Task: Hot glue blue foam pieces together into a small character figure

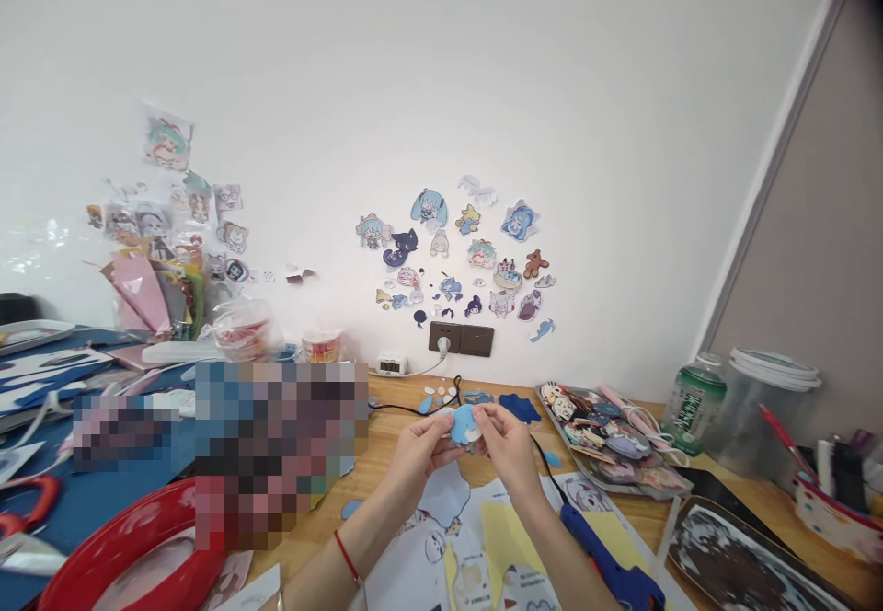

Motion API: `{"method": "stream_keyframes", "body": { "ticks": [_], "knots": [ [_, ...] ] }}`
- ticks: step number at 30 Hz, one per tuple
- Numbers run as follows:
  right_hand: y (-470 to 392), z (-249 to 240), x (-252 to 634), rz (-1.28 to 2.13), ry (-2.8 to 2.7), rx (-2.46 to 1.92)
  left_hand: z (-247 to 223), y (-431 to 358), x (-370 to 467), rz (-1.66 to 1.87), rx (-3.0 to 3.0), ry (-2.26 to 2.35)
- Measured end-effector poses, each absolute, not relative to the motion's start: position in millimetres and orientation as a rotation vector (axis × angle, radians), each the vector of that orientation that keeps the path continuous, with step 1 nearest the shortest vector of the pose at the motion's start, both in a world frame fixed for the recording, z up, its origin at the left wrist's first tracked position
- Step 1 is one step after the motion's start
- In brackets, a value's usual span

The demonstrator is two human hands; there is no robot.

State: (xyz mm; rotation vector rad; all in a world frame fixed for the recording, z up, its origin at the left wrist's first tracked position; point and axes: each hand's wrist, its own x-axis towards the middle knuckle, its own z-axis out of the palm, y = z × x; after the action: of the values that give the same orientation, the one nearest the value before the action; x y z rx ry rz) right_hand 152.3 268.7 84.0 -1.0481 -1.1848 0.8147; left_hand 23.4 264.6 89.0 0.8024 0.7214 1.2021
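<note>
White wall (621,68) and wooden table (378,455) around a blue-and-white piece (466,425) held between fingertips

Small character cutouts (429,208) cover part of the wall beyond and above the fingers, with a dark socket panel (461,339) beneath them and a digital clock (392,365) beyond the fingers to the left. The left hand (428,445) pinches the blue-and-white piece at its left edge, fingers drawn close around it. The right hand (502,432) grips the opposite edge in a similarly narrow pinch, so the piece sits between the two hands' fingertips. A red cord bracelet (347,556) circles the left wrist, behind the fingers.

Just beyond the right-hand fingers lies a flat dark blue piece (521,407). Nearer the wearer than the fingers, a pale blue cutout (445,496) lies near a yellow sheet (502,537). A blue glue gun (611,560) lies to the near right of the fingers. Farther right of them are a tray (586,479) heaped with cutouts, a green bottle (696,409) and a clear tub (765,418). Well left of the fingers is a red oval rim (131,519).
</note>
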Motion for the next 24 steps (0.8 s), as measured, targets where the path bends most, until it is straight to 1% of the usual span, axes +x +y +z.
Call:
{"method": "stream_keyframes", "body": {
  "ticks": [11,24],
  "knots": [
    [265.8,85.7,152.2,0.784,-1.202,-1.029,89.3,265.7,23.5,1.199,0.806,0.752],
    [266.5,86.5,152.6,0.846,-1.172,-1.041,86.2,267.2,23.9,1.203,0.873,0.780]
  ]
}}
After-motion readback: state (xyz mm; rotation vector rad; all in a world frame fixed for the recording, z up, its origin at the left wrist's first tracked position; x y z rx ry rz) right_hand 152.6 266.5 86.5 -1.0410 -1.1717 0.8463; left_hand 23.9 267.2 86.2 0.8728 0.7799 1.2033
